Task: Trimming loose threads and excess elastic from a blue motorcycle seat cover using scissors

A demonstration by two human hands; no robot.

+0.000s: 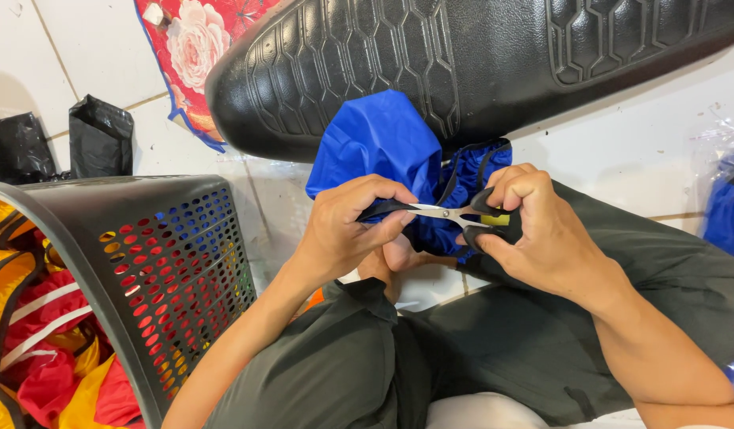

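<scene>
A seated person's right hand (541,238) works small scissors (454,213) against a black strap pinched by the left hand (351,226). Blue fabric (379,143) lies beyond; a black perforated basket (144,270) stands left.

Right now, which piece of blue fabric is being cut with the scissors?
The middle blue fabric, between the left hand and right hand holding scissors; the other lies at the right edge.
</scene>
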